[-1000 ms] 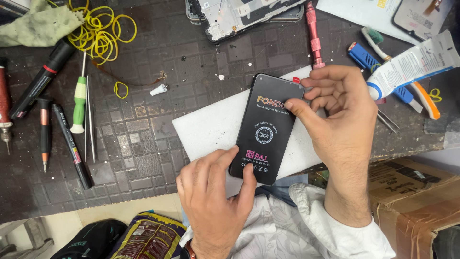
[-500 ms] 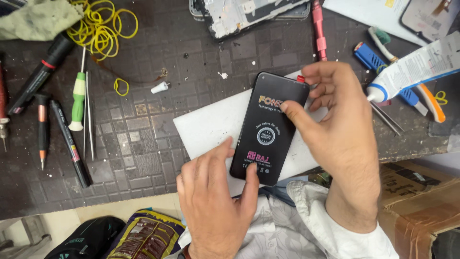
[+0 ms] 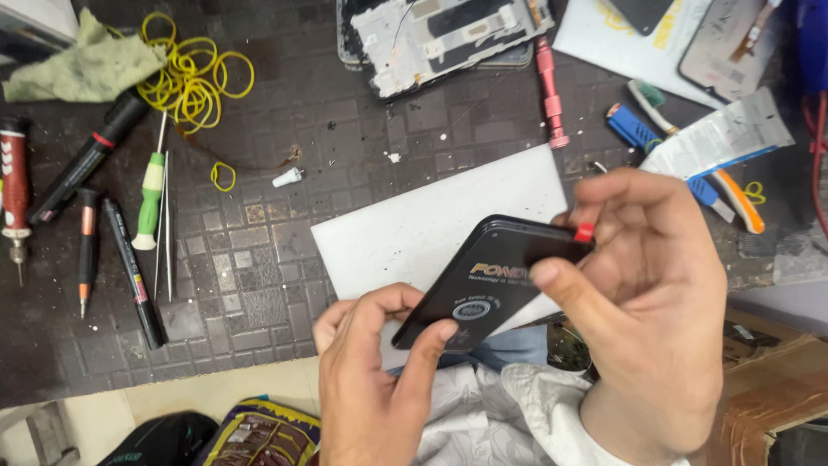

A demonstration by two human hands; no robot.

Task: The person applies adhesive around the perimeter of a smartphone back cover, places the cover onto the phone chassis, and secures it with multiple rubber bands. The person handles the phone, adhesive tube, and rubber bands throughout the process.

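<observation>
Gripping a flat black glossy smartphone (image 3: 493, 278) tilted above the worktop's (image 3: 259, 259) near edge, left hand (image 3: 379, 380) pinches its lower corner, right hand (image 3: 655, 293) fingers (image 3: 561, 289) clamp the upper end; stiff, slippery, probably fragile, so best held by the edges

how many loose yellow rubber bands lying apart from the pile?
2. One small yellow band lies on the mat below the yellow pile, near the white cap. Another sits at far right beside the orange-handled tool. More may be hidden.
</observation>
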